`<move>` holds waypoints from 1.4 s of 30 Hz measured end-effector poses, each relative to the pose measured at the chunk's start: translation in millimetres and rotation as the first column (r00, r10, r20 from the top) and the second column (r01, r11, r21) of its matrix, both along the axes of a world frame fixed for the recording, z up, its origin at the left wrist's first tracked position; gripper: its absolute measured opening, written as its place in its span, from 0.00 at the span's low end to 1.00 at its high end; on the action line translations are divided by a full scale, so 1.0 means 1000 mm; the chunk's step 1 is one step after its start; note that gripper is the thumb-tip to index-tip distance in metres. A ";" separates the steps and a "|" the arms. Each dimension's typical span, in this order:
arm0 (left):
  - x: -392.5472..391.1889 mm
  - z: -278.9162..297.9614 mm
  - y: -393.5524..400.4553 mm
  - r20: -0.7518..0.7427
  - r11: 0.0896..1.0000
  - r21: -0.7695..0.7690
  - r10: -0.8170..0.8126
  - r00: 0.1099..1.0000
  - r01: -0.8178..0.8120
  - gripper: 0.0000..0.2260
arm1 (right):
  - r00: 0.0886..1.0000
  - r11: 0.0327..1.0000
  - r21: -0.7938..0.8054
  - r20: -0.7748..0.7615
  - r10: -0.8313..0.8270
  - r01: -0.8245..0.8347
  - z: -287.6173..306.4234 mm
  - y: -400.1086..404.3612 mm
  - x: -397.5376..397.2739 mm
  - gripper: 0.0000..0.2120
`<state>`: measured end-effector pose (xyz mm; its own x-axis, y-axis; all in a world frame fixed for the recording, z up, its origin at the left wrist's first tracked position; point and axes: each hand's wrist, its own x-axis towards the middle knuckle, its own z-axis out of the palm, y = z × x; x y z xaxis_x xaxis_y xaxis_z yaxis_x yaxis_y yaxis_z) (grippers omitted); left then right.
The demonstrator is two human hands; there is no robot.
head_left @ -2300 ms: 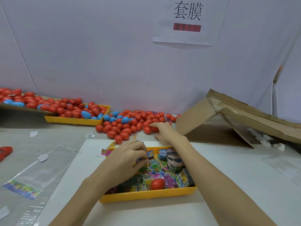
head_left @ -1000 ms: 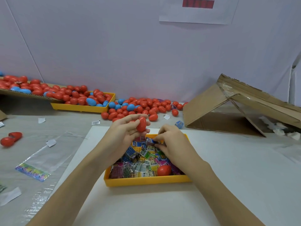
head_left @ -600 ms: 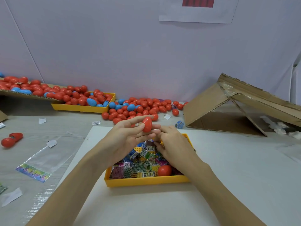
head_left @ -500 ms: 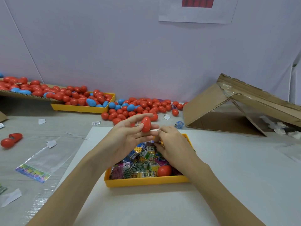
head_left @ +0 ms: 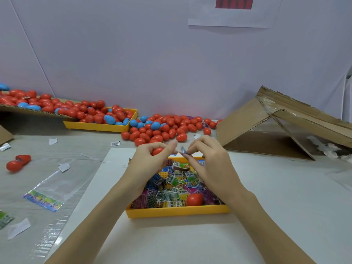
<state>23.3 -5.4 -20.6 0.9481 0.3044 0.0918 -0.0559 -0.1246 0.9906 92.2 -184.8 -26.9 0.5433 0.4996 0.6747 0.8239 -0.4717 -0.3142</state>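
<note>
At centre frame, just above the far rim of a yellow tray (head_left: 177, 212) crammed with bright packets (head_left: 172, 182), our left hand (head_left: 150, 161) curls round a red egg (head_left: 157, 150) while our right hand (head_left: 210, 162) pinches a small clear packet (head_left: 183, 149) beside it. Behind them — a heap of red and blue eggs (head_left: 163, 128); a collapsed cardboard box (head_left: 247, 122) at right; a clear bag (head_left: 57, 183) at lower left. White sheet (head_left: 171, 242), grey table (head_left: 80, 141), pale wall (head_left: 133, 54).
</note>
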 end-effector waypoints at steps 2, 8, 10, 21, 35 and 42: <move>0.000 -0.001 -0.003 0.004 0.998 0.040 0.038 0.999 -0.038 0.16 | 0.999 0.999 0.010 0.030 0.036 -0.037 -0.001 0.001 -0.002 0.05; 0.001 -0.005 -0.002 -0.006 0.994 0.050 0.095 0.995 -0.094 0.05 | 0.994 0.997 -0.024 0.070 0.081 -0.080 -0.006 0.003 0.001 0.06; 0.002 -0.005 -0.002 -0.008 0.994 0.061 0.092 0.996 -0.091 0.07 | 0.994 0.996 -0.018 0.060 0.093 -0.092 -0.007 0.003 0.002 0.06; -0.001 -0.005 -0.004 0.151 0.942 0.330 0.006 0.989 -0.057 0.03 | 0.781 0.968 0.249 -0.596 0.185 -0.040 -0.003 0.003 -0.004 0.09; -0.003 -0.001 0.004 0.065 0.882 0.467 0.038 0.997 -0.064 0.06 | 0.817 0.995 0.093 -0.570 0.091 -0.046 0.006 -0.015 0.011 0.07; -0.006 0.009 0.011 -0.184 0.961 0.086 -0.244 0.952 0.263 0.08 | 0.857 0.991 0.132 -0.513 0.039 0.034 0.003 -0.016 0.014 0.05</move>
<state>17.6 5.8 -11.4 0.9971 0.0495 -0.0584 0.0685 -0.2353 0.9695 106.5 -200.3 -24.1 0.8293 0.4278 0.3595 0.5290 -0.3940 -0.7516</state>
